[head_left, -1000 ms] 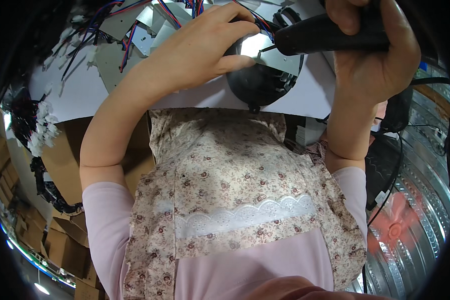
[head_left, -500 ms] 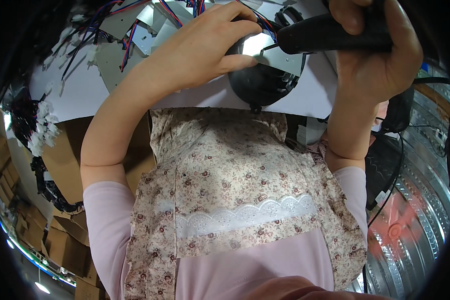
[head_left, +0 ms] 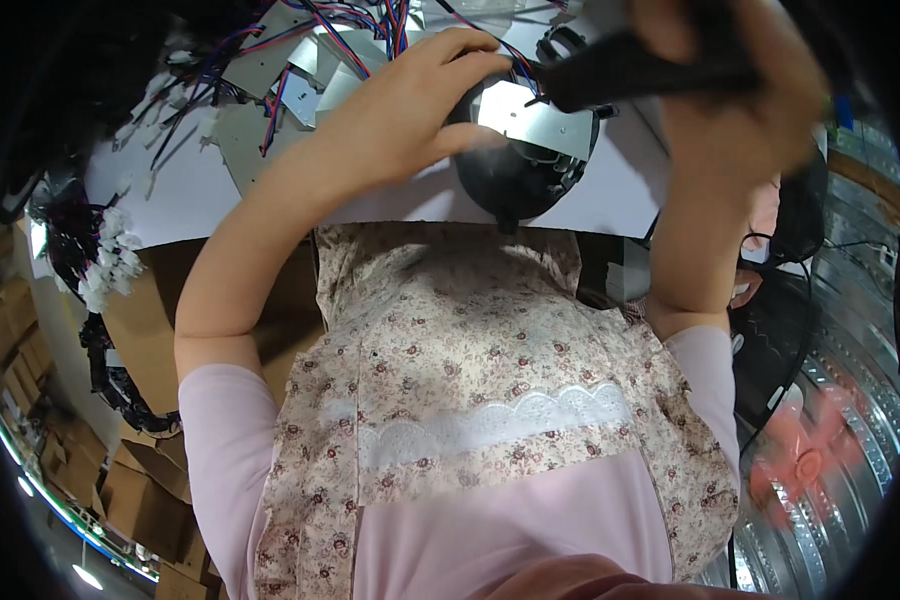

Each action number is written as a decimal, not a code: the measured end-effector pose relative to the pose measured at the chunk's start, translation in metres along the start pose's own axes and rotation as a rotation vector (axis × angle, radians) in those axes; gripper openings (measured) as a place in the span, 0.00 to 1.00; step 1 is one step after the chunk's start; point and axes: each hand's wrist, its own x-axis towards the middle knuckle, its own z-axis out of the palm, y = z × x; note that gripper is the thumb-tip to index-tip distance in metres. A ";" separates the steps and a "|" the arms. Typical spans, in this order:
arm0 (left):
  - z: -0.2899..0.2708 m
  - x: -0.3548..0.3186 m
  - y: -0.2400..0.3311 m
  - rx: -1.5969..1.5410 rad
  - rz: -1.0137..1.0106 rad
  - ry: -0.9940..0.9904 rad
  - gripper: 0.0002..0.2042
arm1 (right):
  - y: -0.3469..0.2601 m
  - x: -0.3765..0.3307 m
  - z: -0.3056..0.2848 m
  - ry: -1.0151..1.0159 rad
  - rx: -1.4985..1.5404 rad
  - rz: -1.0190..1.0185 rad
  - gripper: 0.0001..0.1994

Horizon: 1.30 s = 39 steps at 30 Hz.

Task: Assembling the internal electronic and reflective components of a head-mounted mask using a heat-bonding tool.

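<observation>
While the apron is hanging before the table's near edge, the housing is resting at that edge, its lower tab reaching the rim. The left hand, back upward, is grasping the housing's left side, thumb and fingers spreading apart. The right hand, blurred, is gripping the driver, whose bit is pointing left at the plate on the housing; contact is not showing clearly. Bare table is extending along the housing's right side, with a narrower strip on its left. Wires and sheets are crowding the far left.
</observation>
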 end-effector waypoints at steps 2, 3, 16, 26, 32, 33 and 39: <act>-0.003 -0.007 0.018 0.097 0.077 0.074 0.25 | -0.032 -0.005 -0.043 -0.080 0.254 0.056 0.13; -0.006 -0.011 0.029 0.154 0.125 0.114 0.23 | -0.038 -0.008 -0.050 -0.079 0.259 -0.010 0.14; -0.070 -0.038 0.059 -0.628 -0.004 0.470 0.04 | -0.062 -0.039 -0.050 0.411 0.318 -0.358 0.19; -0.138 -0.289 0.038 -1.309 -0.027 0.869 0.08 | -0.020 0.005 -0.030 0.214 -0.162 0.002 0.21; -0.081 -0.431 0.009 -0.782 -1.074 0.645 0.10 | 0.005 0.019 -0.032 0.233 -0.256 0.251 0.25; -0.062 -0.434 -0.009 -0.867 -1.268 0.623 0.09 | 0.011 0.024 -0.038 0.252 -0.270 0.274 0.24; 0.064 -0.530 -0.140 0.335 -1.286 0.276 0.13 | 0.064 0.051 -0.053 0.252 -0.397 0.548 0.15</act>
